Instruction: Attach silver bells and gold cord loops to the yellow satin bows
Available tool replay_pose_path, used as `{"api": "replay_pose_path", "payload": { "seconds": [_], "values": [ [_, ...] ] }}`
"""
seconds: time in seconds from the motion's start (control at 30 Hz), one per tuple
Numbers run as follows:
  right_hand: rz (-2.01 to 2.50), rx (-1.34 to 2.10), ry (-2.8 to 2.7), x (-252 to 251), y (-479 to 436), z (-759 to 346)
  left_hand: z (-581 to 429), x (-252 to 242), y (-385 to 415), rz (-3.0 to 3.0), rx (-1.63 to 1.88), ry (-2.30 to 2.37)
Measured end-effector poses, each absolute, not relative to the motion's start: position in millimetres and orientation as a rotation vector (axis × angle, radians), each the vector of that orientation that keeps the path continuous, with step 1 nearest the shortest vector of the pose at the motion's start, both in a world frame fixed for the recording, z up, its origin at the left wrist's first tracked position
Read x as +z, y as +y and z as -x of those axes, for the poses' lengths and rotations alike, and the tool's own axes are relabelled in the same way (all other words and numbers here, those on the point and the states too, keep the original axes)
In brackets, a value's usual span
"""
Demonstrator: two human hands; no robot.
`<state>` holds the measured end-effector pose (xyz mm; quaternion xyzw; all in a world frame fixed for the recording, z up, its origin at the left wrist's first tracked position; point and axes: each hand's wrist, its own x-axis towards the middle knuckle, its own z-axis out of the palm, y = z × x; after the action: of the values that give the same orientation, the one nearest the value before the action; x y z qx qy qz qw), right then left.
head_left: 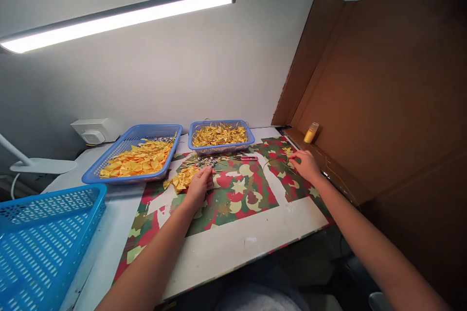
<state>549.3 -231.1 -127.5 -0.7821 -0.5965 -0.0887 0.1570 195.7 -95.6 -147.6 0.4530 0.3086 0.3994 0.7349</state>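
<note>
My left hand (203,183) is closed just right of a pile of yellow bows (183,180), its fingertips by several small silver bells (206,161); whatever it pinches is too small to make out. On the right, my right hand (303,163) pinches a thin gold cord (275,159) near a small yellow bow (287,151). Pink-handled snips (248,158) lie between the hands, toward the back. A patterned red and green sheet (239,194) lies under all of this.
Behind are a blue basket of yellow bows (136,158) and a smaller blue basket of gold bows (221,135). An empty turquoise basket (47,243) stands at left. A yellow-filled bottle (311,133) stands by cardboard (383,82) at right. A lamp (120,19) hangs above.
</note>
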Motion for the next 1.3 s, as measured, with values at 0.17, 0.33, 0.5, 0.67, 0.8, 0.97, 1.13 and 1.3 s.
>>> {"api": "replay_pose_path", "payload": {
  "seconds": [0.17, 0.33, 0.5, 0.67, 0.8, 0.97, 1.13, 1.3],
  "values": [
    [2.192, -0.099, -2.062, -114, -194, -527, -196, -149, -93, -0.993, 0.871, 0.670],
    [2.134, 0.015, -2.296, -108, -162, -485, -193, -148, -98, -1.016, 0.834, 0.634],
    [2.016, -0.017, -2.366, -88, -137, -432, -197, -145, -118, -1.051, 0.666, 0.554],
    [2.145, 0.143, -2.414, -59, -118, -439, -197, -145, -120, -1.005, 0.662, 0.538],
    [2.371, 0.314, -2.437, -60, -131, -469, -197, -148, -111, -0.934, 0.671, 0.533],
    [2.443, 0.339, -2.402, -80, -147, -469, -198, -148, -109, -0.838, 0.699, 0.520],
    [2.205, 0.385, -2.383, -82, -136, -427, -197, -147, -109, -0.756, 0.718, 0.522],
    [1.833, 0.387, -2.159, -80, -105, -369, -194, -144, -110, -0.708, 0.728, 0.524]
  ]
}}
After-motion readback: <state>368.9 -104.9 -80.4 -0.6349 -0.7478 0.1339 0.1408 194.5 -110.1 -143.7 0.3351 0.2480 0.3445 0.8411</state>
